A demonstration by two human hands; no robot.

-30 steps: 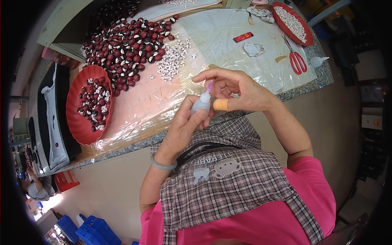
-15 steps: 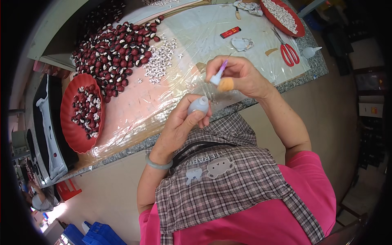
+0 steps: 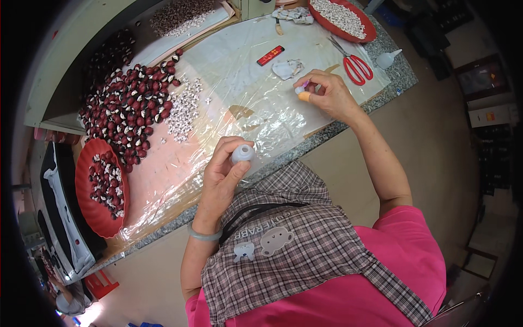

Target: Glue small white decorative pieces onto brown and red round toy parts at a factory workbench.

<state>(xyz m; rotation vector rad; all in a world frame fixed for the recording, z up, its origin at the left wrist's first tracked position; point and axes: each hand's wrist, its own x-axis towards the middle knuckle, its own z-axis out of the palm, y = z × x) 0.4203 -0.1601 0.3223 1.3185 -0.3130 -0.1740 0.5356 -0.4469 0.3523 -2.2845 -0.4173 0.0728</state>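
Observation:
My left hand is wrapped round a small translucent squeeze bottle, its open mouth facing up, above the near edge of the table. Off to the right, my right hand pinches the bottle's nozzle cap, which is pale with a purple part; my fingers hide most of it. An orange covering is on a digit of that hand. Cap and bottle are well apart. Below the right hand lies the plastic-covered table top.
A heap of dark red and black round beads lies at the left beside loose white pieces. Red trays stand left and far right. Red-handled scissors, another squeeze bottle, a red box and crumpled paper lie farther right.
My right hand has moved right, away from the bottle, with the nozzle cap. My left hand has shifted left and slightly down with the bottle. The view has shifted too.

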